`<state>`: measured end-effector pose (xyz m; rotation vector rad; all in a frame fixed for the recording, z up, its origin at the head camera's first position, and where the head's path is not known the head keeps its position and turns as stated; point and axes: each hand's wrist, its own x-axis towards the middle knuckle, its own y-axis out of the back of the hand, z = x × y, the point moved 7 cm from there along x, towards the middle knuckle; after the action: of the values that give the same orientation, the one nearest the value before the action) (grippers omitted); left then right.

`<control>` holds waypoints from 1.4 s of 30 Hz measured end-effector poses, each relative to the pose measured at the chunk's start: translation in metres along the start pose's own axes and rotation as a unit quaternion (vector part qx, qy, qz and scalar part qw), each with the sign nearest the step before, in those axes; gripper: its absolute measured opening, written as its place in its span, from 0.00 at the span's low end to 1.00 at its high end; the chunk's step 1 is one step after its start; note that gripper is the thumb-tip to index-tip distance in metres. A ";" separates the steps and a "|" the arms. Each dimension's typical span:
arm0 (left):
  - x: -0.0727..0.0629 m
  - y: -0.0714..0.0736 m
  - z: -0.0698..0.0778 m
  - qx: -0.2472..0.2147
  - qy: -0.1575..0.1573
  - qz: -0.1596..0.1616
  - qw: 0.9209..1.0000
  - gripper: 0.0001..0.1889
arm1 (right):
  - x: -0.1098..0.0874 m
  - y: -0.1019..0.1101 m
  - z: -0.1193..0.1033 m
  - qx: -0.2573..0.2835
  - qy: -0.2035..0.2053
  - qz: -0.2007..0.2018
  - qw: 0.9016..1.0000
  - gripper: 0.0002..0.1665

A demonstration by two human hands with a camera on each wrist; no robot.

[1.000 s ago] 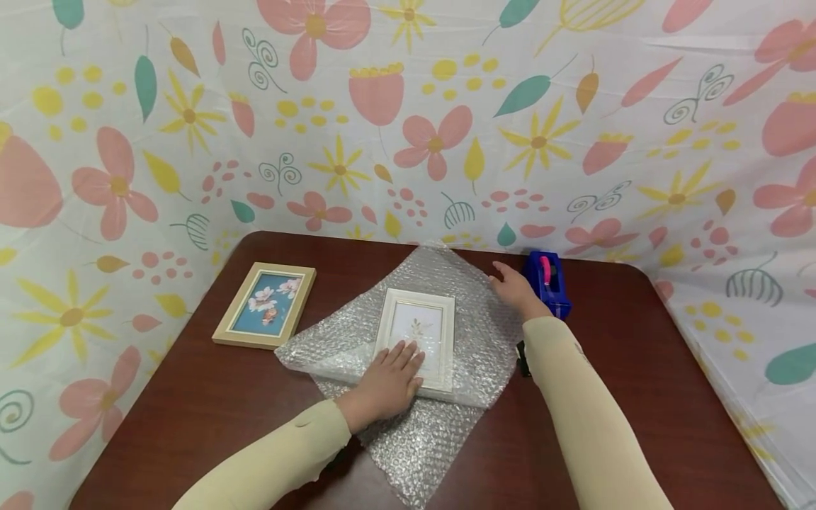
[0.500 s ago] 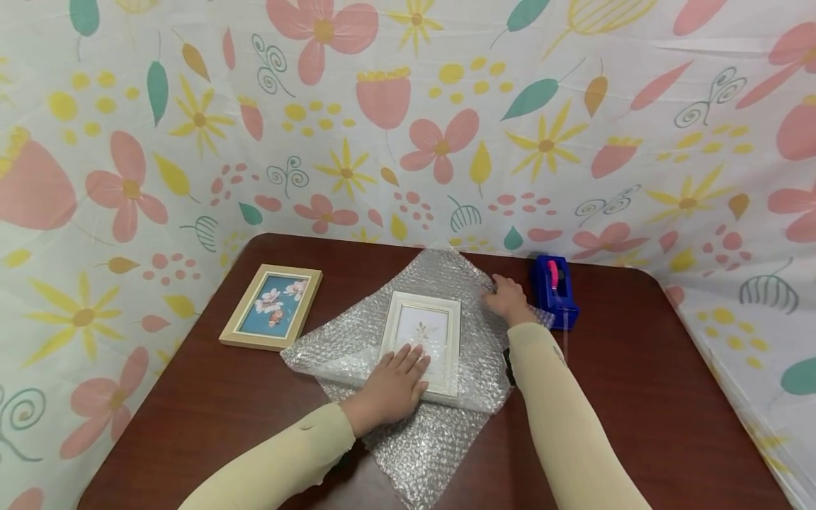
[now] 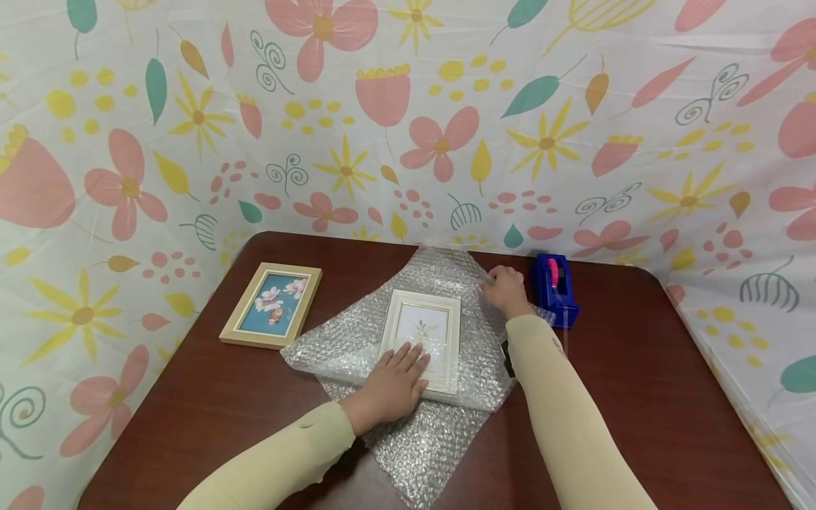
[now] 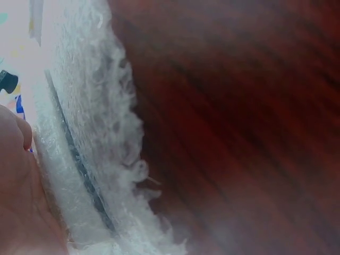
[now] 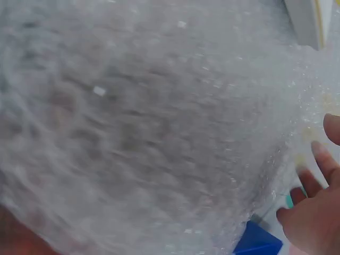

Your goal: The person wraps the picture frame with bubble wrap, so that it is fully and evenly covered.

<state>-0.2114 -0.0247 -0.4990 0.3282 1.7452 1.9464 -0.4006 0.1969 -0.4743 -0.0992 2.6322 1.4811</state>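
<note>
In the head view, a white picture frame (image 3: 422, 340) with a small plant print lies on a sheet of bubble wrap (image 3: 455, 273). A front flap of the wrap is folded over the frame's lower part. My left hand (image 3: 392, 382) presses flat on that flap and the frame, fingers spread. My right hand (image 3: 508, 290) grips the wrap's back right edge, its fingers bent at the edge. In the right wrist view, the bubble wrap (image 5: 159, 133) fills most of the picture, with the thumb and fingers of the right hand (image 5: 316, 212) at its edge.
A beige picture frame (image 3: 273, 306) with a blue floral picture lies at the left of the dark red-brown table (image 3: 191, 425). A blue tape dispenser (image 3: 556, 290) with a pink roll stands right of the right hand. A flower-patterned cloth (image 3: 382, 163) hangs behind the table.
My right hand has come left and inward from beyond the wrap's edge, and its fingers have closed on that edge. A wrap corner now shows by the tape dispenser. The left hand stays put.
</note>
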 end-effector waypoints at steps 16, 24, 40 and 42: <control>0.000 -0.002 0.001 0.005 -0.003 0.000 1.000 0.29 | 0.003 0.011 -0.054 -0.150 0.106 -0.035 0.982 0.30; 0.000 -0.002 0.002 0.005 0.001 -0.011 1.000 0.29 | -0.003 0.007 -0.071 -0.050 0.154 -0.029 0.986 0.22; 0.000 0.002 0.004 0.007 0.003 -0.001 1.000 0.30 | -0.024 0.006 -0.088 0.015 0.174 0.007 0.985 0.25; -0.001 0.002 0.002 -0.004 0.003 -0.001 1.000 0.32 | -0.027 0.007 -0.086 0.038 0.178 0.006 0.983 0.25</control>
<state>-0.2100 -0.0230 -0.4968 0.3173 1.7405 1.9549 -0.3808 0.1271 -0.4201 -0.3746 2.9654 1.4845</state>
